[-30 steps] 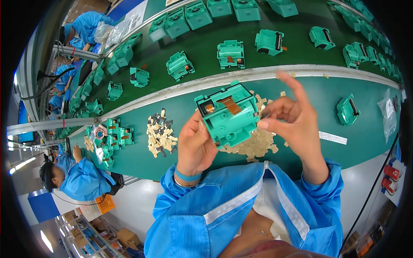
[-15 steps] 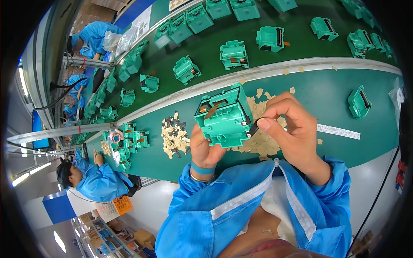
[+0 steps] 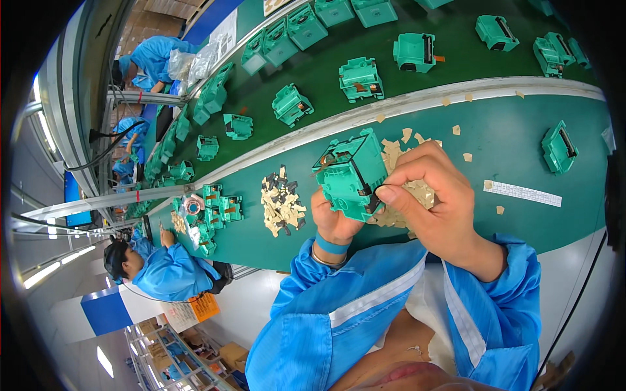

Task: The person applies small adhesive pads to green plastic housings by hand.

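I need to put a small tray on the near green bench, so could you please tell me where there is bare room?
The widest bare patch of the green bench lies between the right hand and the lone green housing, below the white label strip. A narrower gap sits between the dark-and-tan parts pile and the left hand. Around the tan backing scraps it is crowded.

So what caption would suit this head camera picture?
Left hand holds a green plastic housing while the right hand pinches its edge, above the green workbench.
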A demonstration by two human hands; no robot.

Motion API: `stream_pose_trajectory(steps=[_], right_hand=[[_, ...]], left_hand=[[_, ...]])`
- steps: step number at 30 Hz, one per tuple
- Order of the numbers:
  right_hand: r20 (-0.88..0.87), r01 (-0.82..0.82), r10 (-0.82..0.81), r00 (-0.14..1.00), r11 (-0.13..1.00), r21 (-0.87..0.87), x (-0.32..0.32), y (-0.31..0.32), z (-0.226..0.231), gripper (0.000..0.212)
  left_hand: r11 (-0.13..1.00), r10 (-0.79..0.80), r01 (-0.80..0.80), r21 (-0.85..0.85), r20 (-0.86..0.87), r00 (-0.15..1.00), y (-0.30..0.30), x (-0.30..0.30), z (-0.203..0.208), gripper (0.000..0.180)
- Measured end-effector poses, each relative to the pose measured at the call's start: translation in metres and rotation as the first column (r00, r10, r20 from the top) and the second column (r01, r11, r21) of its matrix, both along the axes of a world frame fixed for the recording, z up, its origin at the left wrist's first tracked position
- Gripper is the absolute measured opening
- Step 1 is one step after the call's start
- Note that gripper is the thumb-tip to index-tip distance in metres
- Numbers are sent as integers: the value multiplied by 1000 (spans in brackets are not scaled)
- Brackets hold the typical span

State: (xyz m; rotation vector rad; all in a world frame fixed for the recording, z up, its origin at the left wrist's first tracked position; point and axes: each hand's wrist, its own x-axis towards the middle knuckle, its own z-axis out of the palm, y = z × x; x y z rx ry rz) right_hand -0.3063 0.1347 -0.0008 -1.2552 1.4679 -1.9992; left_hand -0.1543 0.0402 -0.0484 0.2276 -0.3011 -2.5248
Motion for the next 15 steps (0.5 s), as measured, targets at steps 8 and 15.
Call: stream_pose_trajectory(steps=[8, 15], right_hand=[[12, 1, -1, 1000, 1000, -6, 0, 0, -2, 13], [348, -75, 41, 936, 994, 85, -5, -4, -16, 31]], left_hand=[[902, 171, -99, -419, 138, 976, 6, 0, -1, 42], [997, -70, 72, 17, -84, 994, 1, -7, -5, 51]])
